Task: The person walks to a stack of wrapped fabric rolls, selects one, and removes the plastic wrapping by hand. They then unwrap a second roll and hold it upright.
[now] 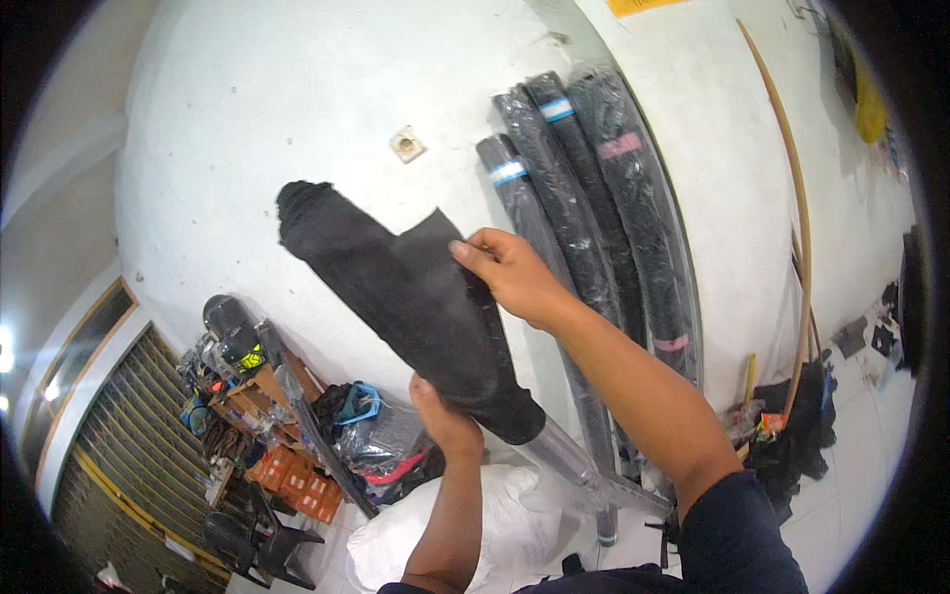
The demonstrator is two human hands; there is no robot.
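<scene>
A roll of black fabric (386, 287) slants across the middle of the view, its ragged upper end toward the upper left. Clear plastic wrap (559, 450) covers its lower part, below the bare black cloth. My right hand (515, 275) pinches the loose edge of the cloth between thumb and fingers, pulling a flap away from the roll. Lower down, my left hand (447, 424) holds the roll from its near left side; most of its fingers are hidden behind the cloth.
Several plastic-wrapped dark rolls (564, 188) lean on the white wall. Below my hands lies a big white sack (445, 525). At the left stand a cluttered shelf (247, 396), a black plastic chair (262, 540) and a folding gate (129, 436). Dark scraps (792, 445) lie at the right.
</scene>
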